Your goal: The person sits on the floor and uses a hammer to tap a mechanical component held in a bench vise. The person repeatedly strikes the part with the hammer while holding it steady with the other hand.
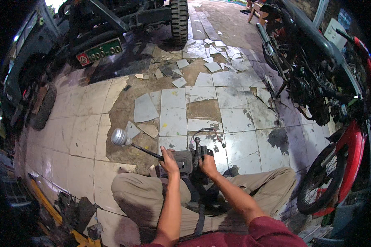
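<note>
Treat the silver knob (119, 137), ten o'clock from the left hand (169, 162), as slippery and probably heavy; hold by the stiff-looking black rod (146, 152), gripped in that hand. At three o'clock, judge the black fitting (203, 150), grasped in the right hand (208, 164), solid, and spare the thin cable (205, 129), toward twelve o'clock from there, any tug.

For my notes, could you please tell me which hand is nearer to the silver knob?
Left. The left hand is on the dark rod, to the right of the silver knob; the right hand is farther right, on a black part.
</note>
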{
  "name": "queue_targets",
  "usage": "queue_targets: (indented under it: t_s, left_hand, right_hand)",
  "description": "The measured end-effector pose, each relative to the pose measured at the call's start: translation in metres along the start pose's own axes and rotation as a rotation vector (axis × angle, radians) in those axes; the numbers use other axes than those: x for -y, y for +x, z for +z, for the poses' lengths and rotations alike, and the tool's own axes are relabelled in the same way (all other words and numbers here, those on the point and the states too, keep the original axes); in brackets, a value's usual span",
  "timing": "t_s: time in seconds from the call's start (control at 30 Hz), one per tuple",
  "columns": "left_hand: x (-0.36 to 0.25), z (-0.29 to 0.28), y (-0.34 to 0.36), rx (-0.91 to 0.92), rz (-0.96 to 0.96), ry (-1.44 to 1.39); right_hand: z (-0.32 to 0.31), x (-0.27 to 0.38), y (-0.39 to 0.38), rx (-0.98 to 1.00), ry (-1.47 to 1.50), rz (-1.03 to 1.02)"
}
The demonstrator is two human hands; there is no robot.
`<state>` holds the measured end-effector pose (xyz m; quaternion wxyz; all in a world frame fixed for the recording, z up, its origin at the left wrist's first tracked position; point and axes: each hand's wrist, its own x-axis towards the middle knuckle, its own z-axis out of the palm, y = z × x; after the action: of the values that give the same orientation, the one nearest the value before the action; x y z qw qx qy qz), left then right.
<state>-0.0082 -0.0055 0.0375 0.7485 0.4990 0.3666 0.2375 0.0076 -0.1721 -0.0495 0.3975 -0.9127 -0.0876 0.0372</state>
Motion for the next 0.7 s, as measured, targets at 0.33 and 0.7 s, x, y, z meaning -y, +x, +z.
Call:
queue_targets:
  t_s: [0.33, 0.7]
  left_hand:
    - [0.003, -0.004, 0.004, -0.027, -0.053, -0.026]
    - [-0.009, -0.002, -0.003, -0.030, -0.053, -0.059]
  right_hand:
    - [0.009, -0.001, 0.003, 0.038, -0.049, 0.031]
    - [-0.014, 0.024, -0.016, 0.126, 0.039, 0.000]
